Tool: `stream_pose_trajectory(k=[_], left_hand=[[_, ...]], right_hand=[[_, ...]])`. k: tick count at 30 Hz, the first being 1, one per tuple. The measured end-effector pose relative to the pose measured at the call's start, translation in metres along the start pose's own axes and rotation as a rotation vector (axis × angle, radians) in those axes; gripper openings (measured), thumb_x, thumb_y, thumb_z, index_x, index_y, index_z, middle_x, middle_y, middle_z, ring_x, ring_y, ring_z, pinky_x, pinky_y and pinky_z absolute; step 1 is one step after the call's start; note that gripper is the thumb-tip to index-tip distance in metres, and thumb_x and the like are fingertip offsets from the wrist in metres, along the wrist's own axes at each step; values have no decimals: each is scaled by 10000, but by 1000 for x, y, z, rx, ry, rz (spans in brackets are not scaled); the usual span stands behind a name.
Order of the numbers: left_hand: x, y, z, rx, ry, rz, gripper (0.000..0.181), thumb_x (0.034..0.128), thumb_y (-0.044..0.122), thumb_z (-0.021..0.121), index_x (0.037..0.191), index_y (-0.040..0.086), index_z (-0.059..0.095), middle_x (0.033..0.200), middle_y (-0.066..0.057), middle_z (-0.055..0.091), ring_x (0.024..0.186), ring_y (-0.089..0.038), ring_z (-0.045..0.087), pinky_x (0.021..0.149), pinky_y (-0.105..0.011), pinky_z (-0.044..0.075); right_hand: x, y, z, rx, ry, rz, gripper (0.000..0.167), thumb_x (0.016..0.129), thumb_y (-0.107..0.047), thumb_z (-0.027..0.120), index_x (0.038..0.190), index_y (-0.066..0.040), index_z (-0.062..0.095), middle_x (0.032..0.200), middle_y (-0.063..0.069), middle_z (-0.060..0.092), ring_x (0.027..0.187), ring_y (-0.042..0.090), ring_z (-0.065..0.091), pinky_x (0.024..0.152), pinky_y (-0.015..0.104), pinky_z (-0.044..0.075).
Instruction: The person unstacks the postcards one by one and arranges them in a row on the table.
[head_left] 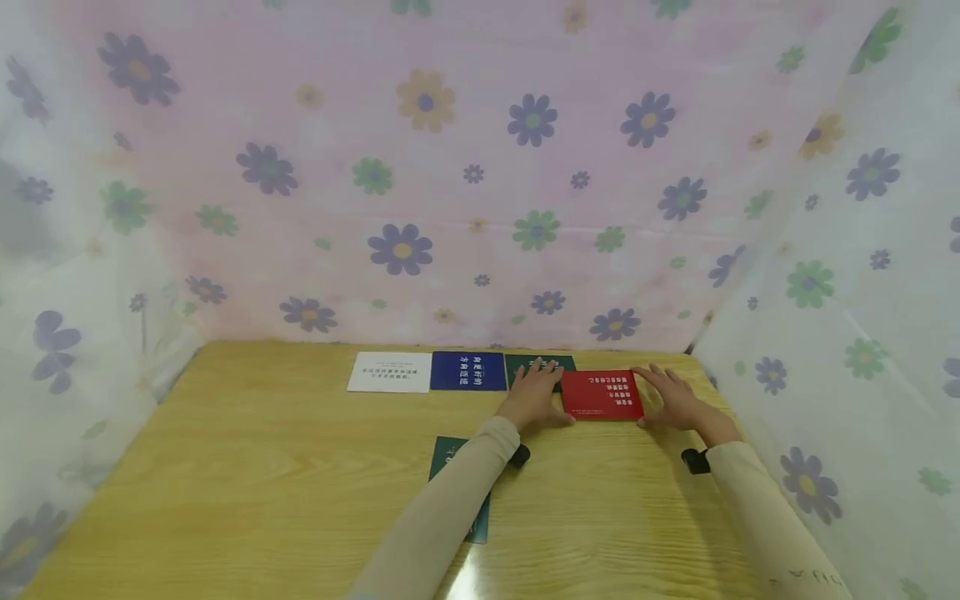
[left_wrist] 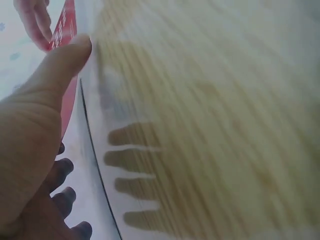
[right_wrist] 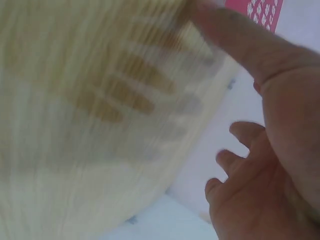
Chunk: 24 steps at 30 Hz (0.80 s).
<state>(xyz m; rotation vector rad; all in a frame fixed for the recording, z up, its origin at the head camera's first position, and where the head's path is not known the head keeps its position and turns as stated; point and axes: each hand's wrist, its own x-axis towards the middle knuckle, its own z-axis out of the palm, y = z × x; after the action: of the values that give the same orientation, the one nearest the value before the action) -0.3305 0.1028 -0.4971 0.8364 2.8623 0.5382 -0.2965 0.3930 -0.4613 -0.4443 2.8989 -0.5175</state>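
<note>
A red card (head_left: 602, 395) with white printed writing lies at the right end of a row of cards, between the two hands. My left hand (head_left: 534, 398) holds its left side, thumb at the near corner and fingers toward the far edge, over part of a dark green card (head_left: 567, 362). At the right side, my right hand (head_left: 671, 403) holds the card with thumb and forefinger near its two corners. In the left wrist view the thumb meets the edge of the red card (left_wrist: 69, 107). The right wrist view shows only part of the red card (right_wrist: 262, 12).
A blue card (head_left: 468, 372) and a white card (head_left: 389, 372) continue the row leftward along the far edge of the wooden table (head_left: 247, 467). Another green card (head_left: 478, 527) lies nearer, partly under the left forearm. Flowered cloth (head_left: 465, 208) hangs behind and at both sides.
</note>
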Motion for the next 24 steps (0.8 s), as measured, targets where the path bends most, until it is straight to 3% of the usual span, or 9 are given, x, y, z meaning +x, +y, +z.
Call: stream_pose_trajectory(k=[4, 16, 24], left_hand=[[10, 4, 4, 36, -16, -18, 959, 848, 603, 747, 1602, 171, 340, 1677, -40, 278, 1569, -289, 181, 1271, -534, 176], [38, 18, 6, 29, 1, -50, 964, 845, 581, 760, 1605, 173, 329, 1666, -49, 307, 1567, -313, 174, 1254, -572, 205], [55, 16, 14, 19, 21, -60, 963, 834, 606, 753, 1608, 224, 326, 1674, -8, 290, 1560, -294, 193, 1242, -579, 228]], right_hand=[[6, 6, -4, -36, -35, 27, 945, 801, -188, 869, 1541, 24, 322, 1569, 429, 198, 1404, 686, 153, 1124, 793, 129], [22, 23, -19, -80, -74, 100, 954, 808, -165, 856, 1561, 2, 295, 1586, 403, 182, 1401, 687, 164, 1106, 808, 180], [31, 31, -26, -49, -119, 221, 956, 828, -154, 830, 1601, -102, 269, 1646, 316, 121, 1470, 603, 71, 1096, 822, 190]])
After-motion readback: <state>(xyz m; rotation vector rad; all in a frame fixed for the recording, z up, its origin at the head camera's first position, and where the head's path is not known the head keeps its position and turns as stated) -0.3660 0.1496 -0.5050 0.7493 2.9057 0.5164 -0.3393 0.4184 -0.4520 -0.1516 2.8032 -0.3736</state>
